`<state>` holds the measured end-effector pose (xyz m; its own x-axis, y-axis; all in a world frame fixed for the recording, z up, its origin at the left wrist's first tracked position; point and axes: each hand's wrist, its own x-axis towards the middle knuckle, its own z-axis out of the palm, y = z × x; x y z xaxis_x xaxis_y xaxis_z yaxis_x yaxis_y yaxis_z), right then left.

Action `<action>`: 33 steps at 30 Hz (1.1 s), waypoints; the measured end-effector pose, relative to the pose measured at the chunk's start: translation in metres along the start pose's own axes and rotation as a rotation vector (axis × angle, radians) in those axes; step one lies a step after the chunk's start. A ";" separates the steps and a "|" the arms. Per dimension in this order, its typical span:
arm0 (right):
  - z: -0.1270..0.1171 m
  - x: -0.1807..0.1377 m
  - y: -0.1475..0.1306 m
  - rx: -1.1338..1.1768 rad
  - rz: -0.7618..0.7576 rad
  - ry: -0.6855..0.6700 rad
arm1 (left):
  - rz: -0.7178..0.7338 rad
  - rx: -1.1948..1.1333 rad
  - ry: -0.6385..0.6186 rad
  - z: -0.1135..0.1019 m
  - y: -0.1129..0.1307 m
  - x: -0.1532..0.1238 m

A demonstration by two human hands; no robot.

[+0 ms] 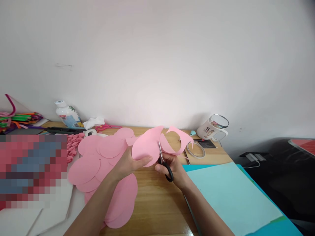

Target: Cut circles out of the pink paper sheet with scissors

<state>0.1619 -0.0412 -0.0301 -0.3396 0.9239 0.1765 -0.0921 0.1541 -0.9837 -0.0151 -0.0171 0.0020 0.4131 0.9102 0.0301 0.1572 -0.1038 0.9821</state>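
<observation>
My left hand [130, 164] grips a piece of pink paper [146, 146], its thumb lying across the front near the lower edge. Black-handled scissors [168, 170] are in my right hand [173, 168], with fingers in the loops. Their blades point upward at the right edge of the rounded part of the paper. A curved offcut [180, 134] with a round hole extends to the right, above my right hand. Under and beside my left forearm lies a heap of pink paper circles [86, 167], overlapping one another.
Blue and pale-blue sheets [228, 196] cover the table's right side. At the back stand a white mug [213, 127] and a white bottle [67, 113]. A clear ring-shaped roll [196, 150] lies near the mug. Pink scissors [108, 127] and crumpled tissue [93, 122] sit by the wall.
</observation>
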 end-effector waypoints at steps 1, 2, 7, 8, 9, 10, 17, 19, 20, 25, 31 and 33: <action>0.000 0.000 0.000 -0.007 0.000 -0.003 | -0.001 0.000 0.000 0.000 0.000 0.000; 0.000 0.000 -0.001 -0.014 0.001 -0.005 | -0.002 -0.003 -0.002 0.000 0.000 0.000; 0.000 -0.001 -0.001 -0.017 -0.006 -0.003 | -0.006 -0.055 -0.007 -0.001 -0.002 -0.001; -0.001 -0.001 0.000 -0.016 -0.007 -0.003 | -0.008 -0.060 -0.006 -0.001 -0.003 0.000; -0.001 -0.001 0.000 -0.015 -0.006 -0.003 | -0.012 -0.062 -0.005 -0.002 -0.004 0.000; -0.001 -0.002 0.000 -0.015 0.000 -0.003 | -0.015 -0.066 -0.002 -0.002 -0.005 0.000; -0.001 -0.002 0.001 0.015 0.034 -0.004 | 0.037 -0.093 0.000 -0.003 -0.007 0.002; -0.002 -0.002 0.002 0.019 0.037 -0.004 | 0.038 -0.105 0.012 -0.002 -0.006 0.003; -0.002 -0.002 0.002 0.022 0.037 -0.005 | 0.035 -0.113 0.026 -0.001 -0.006 0.003; -0.001 -0.003 0.008 0.050 0.017 -0.010 | -0.010 -0.124 0.083 0.001 -0.006 0.004; -0.001 -0.001 0.007 0.032 0.012 0.008 | -0.034 -0.069 0.030 -0.001 -0.004 0.002; -0.001 0.000 0.005 0.012 0.011 0.031 | -0.039 -0.038 0.006 -0.002 -0.002 0.001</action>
<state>0.1625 -0.0403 -0.0346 -0.3111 0.9361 0.1643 -0.1002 0.1396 -0.9851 -0.0163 -0.0149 0.0001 0.4018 0.9157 -0.0075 0.1391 -0.0529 0.9889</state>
